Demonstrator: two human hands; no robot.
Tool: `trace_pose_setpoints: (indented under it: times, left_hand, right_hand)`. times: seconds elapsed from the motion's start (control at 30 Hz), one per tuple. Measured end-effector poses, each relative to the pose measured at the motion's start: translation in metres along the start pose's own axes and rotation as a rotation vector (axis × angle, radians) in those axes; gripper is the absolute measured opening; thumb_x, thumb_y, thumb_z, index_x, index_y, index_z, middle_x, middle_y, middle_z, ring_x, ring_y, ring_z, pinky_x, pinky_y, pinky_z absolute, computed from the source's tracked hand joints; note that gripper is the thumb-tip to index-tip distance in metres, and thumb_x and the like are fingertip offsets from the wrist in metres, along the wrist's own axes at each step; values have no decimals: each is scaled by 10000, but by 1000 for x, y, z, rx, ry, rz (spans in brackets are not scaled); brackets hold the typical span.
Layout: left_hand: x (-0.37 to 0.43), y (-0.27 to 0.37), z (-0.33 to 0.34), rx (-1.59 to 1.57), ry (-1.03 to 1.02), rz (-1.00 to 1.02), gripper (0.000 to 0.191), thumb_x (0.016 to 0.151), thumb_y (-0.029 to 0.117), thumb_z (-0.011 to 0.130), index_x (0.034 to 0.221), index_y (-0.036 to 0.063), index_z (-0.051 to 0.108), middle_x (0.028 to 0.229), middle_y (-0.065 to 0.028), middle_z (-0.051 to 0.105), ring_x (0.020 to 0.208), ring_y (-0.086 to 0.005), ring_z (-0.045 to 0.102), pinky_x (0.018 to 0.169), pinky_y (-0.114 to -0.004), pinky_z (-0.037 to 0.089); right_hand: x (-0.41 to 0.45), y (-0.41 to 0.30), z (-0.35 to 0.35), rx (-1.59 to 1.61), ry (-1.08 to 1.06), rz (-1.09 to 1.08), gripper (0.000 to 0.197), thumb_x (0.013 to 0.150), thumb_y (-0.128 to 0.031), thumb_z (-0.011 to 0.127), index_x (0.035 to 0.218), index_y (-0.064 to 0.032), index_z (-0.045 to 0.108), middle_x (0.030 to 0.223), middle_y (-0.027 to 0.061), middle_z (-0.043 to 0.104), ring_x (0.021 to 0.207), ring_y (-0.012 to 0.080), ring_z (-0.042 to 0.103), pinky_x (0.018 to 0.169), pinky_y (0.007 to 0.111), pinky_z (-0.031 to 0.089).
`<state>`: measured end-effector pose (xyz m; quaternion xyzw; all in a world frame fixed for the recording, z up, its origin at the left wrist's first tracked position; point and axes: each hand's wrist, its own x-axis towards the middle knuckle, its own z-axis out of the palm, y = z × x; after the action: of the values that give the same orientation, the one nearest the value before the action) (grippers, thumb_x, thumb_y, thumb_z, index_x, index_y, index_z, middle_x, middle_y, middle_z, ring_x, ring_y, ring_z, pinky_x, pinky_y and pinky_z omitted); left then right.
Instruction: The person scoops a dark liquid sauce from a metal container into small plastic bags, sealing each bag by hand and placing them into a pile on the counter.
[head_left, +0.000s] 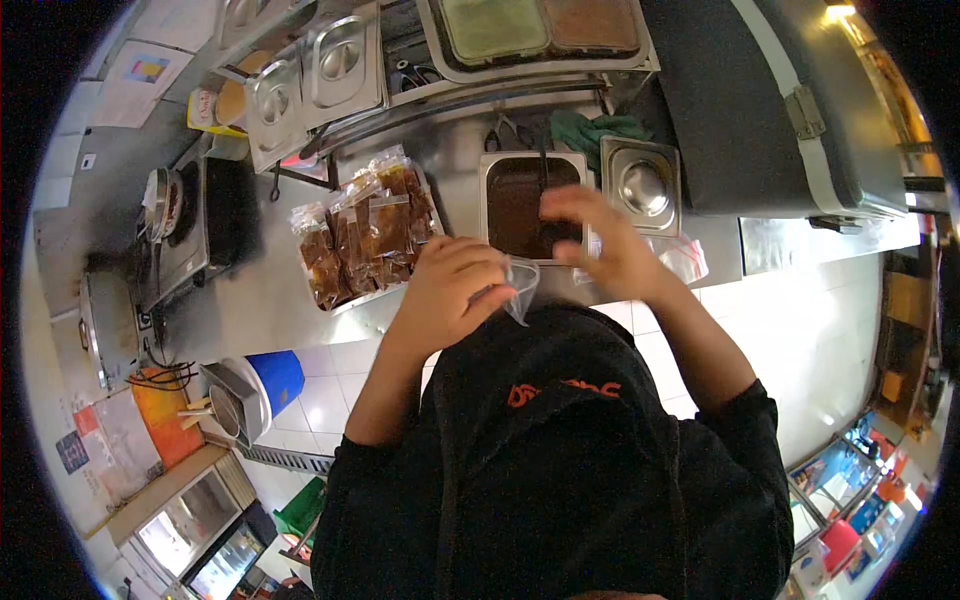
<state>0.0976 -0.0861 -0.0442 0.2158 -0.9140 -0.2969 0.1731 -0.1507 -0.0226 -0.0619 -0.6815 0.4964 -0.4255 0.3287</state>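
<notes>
My left hand (450, 292) pinches a small clear plastic bag (523, 291) in front of my chest. Blurred by motion, my right hand (615, 244) hovers at the right rim of a steel pan of dark brown sauce (514, 206), its fingers apart and nothing visible in them. A dark utensil handle (543, 154) sticks up from the pan, close to those fingertips. Left of the pan, a tray (346, 304) carries several sealed clear bags of brown sauce (390, 225). Partly behind my right forearm lie more flat clear bags (684, 262) on the counter.
A steel lid (641, 187) and a green cloth (592, 135) lie right of the pan. Beyond are scissors (510, 135) and a raised shelf with lidded steel containers (337, 64). A large dark appliance (739, 112) bounds the right; a black-sided cooker (217, 206) stands left.
</notes>
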Motion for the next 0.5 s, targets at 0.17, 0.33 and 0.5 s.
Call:
trace_pose_setpoints:
  times: [0.17, 0.33, 0.5]
  left_hand:
    - [-14, -30, -14, -6, 102, -47, 291, 748, 348, 733, 787, 92, 602, 1059, -81, 659, 972, -280, 608, 842, -409, 417]
    - [-16, -50, -15, -155, 273, -24, 397, 718, 353, 795, 783, 77, 518, 1074, -139, 653, 973, -296, 622, 833, -388, 460]
    - [-24, -69, -5, -280, 419, -61, 352, 721, 290, 790, 848, 81, 537, 1086, -130, 645, 987, -285, 597, 881, -381, 419]
  right_hand:
    - [69, 66, 10, -668, 96, 555, 476, 800, -267, 709, 1186, -28, 563, 1192, 201, 576, 1170, 371, 510, 1003, 407, 403]
    - [99, 99, 14, -579, -12, 561, 336, 797, -256, 717, 1039, -48, 614, 1023, 147, 647, 965, 344, 609, 817, 404, 478]
    - [53, 61, 25, -330, -60, 271, 222, 828, -177, 677, 968, -28, 591, 905, 143, 634, 821, 325, 622, 734, 384, 483]
